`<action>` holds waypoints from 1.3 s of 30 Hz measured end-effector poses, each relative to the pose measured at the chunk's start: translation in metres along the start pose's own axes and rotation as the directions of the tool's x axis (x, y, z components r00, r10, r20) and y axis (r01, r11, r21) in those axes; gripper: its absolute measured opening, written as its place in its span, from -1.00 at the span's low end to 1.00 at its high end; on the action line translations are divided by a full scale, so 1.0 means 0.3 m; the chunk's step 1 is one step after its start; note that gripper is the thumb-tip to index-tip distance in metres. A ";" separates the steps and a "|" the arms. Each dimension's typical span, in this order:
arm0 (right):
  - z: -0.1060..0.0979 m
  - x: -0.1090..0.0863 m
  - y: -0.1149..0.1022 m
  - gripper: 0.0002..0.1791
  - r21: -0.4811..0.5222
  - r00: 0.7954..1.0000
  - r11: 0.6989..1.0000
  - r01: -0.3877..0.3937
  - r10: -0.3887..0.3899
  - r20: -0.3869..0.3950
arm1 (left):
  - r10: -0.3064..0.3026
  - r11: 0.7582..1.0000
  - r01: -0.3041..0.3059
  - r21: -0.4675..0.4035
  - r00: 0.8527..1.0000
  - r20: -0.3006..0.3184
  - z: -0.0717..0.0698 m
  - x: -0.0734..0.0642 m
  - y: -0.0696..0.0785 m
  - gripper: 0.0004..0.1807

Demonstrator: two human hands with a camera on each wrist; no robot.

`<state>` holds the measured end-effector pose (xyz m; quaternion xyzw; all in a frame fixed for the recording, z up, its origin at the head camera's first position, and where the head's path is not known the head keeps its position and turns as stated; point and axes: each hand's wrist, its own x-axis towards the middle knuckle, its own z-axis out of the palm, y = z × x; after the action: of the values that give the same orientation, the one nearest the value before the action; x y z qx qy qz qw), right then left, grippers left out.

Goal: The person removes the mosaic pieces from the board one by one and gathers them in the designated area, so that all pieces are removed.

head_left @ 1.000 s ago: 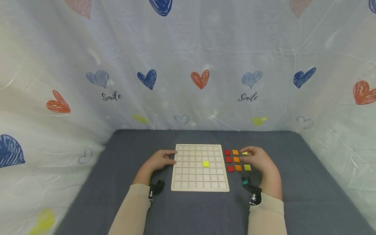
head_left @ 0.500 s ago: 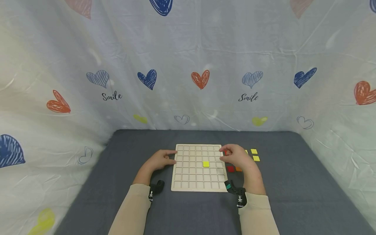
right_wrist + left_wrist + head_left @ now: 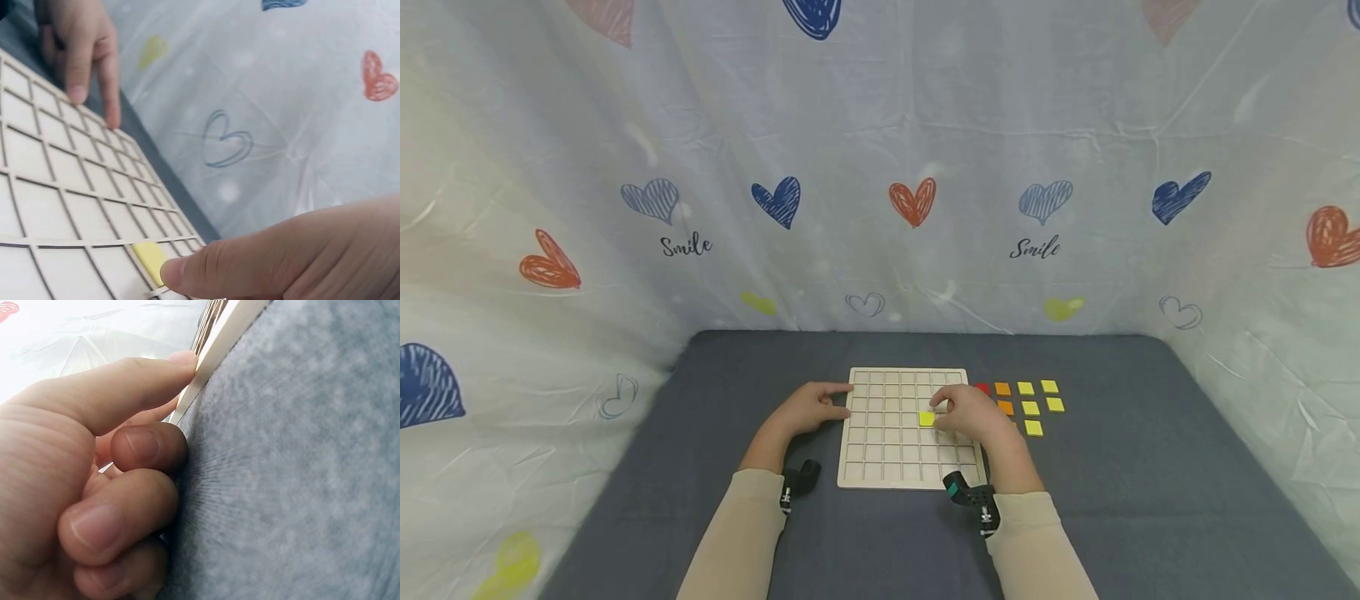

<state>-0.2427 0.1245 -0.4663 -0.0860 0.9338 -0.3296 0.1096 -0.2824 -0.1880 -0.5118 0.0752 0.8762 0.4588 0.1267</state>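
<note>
A square wooden grid board (image 3: 887, 442) lies on the grey cloth, with a yellow square tile (image 3: 927, 419) in one cell right of its middle. My left hand (image 3: 805, 408) steadies the board's left edge with the thumb and one finger; in the left wrist view its other fingers curl against the cloth. My right hand (image 3: 970, 412) is over the board's right part, thumb tip at the yellow tile's right side and index finger just beyond it. In the right wrist view the thumb (image 3: 200, 269) overlaps a corner of the tile. Nothing shows between thumb and index finger.
Right of the board lie loose tiles in rows: a red tile (image 3: 983, 388), orange tiles (image 3: 1005, 407) and several yellow tiles (image 3: 1030, 408). My right hand and wrist hide some of them. A white curtain (image 3: 850, 133) with hearts stands behind the table.
My right hand has moved left from the loose tiles, across the board's right edge, to the yellow tile in the grid. The left hand has stayed at the board's edge.
</note>
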 end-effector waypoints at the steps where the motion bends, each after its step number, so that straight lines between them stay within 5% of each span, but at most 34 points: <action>1: 0.009 0.003 0.000 -0.72 -0.020 1.000 1.000 -0.012 0.012 0.001 | 0.002 1.000 -0.002 -0.001 1.000 -0.001 0.001 0.000 0.001 -0.40; 20: 0.032 0.014 0.002 -0.75 0.016 0.999 1.000 -0.021 0.021 -0.028 | 0.011 1.000 -0.011 -0.022 1.000 0.001 0.004 -0.003 0.004 -0.41; 27: -0.039 -0.009 0.014 -0.67 0.121 0.997 0.991 0.052 -0.045 -0.063 | -0.001 1.000 0.001 -0.020 1.000 0.000 0.000 -0.006 0.011 -0.40; 39: -0.180 -0.078 0.104 -0.62 0.202 0.990 0.979 0.013 0.016 -0.141 | 0.003 1.000 -0.003 -0.028 1.000 -0.013 0.004 -0.004 0.001 -0.41</action>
<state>-0.2371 0.1862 -0.4415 -0.0499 0.9009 -0.4281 0.0515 -0.2810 -0.1872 -0.5120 0.0717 0.8705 0.4715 0.1216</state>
